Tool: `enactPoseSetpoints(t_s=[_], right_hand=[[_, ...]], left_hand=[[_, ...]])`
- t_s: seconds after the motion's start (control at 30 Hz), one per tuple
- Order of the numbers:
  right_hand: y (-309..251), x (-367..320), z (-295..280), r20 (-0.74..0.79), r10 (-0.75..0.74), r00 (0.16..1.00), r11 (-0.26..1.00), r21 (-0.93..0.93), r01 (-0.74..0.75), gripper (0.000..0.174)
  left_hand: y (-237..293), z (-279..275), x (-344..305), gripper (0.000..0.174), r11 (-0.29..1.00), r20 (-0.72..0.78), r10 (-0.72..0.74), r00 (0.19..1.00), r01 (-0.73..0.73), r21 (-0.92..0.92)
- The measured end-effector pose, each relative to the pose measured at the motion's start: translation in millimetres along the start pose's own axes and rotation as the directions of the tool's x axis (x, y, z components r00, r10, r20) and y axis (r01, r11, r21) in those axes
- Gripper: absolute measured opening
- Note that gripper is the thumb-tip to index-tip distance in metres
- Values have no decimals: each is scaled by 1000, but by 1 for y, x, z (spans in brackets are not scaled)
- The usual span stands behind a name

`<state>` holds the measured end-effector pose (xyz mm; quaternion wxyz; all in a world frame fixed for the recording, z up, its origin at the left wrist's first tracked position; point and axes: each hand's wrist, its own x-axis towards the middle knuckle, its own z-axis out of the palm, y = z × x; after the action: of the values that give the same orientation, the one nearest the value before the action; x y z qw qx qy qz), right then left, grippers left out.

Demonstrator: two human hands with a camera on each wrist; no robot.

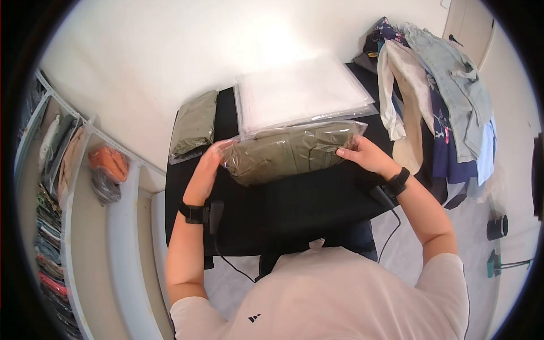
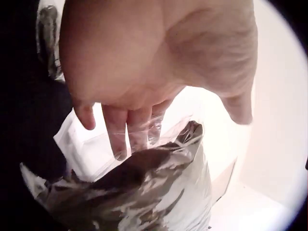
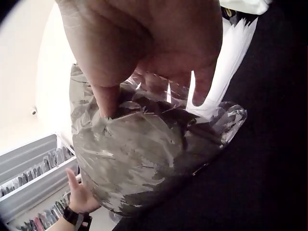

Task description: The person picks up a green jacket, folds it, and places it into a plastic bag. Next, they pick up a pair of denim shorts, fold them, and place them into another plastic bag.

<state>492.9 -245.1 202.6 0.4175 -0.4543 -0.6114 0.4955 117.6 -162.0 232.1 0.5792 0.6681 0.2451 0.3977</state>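
Observation:
A folded olive-green garment in a clear plastic bag [image 1: 289, 152] is tilted up over the black table, in front of the stack of clear bags. My right hand [image 1: 368, 156] grips its right end, thumb on the near face and fingers behind, as the right wrist view also shows. At the other end my left hand [image 1: 218, 154] supports it with straight fingers [image 2: 139, 126] behind the plastic. The left thumb stands out away from the bag in the left wrist view.
A second bagged olive garment [image 1: 195, 126] lies at the table's left. Flat clear bags [image 1: 300, 90] are stacked at the back. Loose clothes [image 1: 447, 96] hang over the right edge. Shelves [image 1: 93, 226] with bagged clothes stand on the left. Cables [image 1: 232, 265] run from both wrists.

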Motion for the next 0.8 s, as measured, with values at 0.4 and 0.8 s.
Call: enactPoseSetpoints(t_s=[0.4, 0.8], right_hand=[[11, 4, -5, -63, 48, 997, 990, -129, -56, 27], [42, -35, -5, -36, 568, 822, 611, 687, -393, 19]], left_hand=[[-34, 16, -7, 26, 905, -47, -208, 977, 210, 369], [-52, 33, -26, 29, 714, -146, -700, 699, 680, -169]])
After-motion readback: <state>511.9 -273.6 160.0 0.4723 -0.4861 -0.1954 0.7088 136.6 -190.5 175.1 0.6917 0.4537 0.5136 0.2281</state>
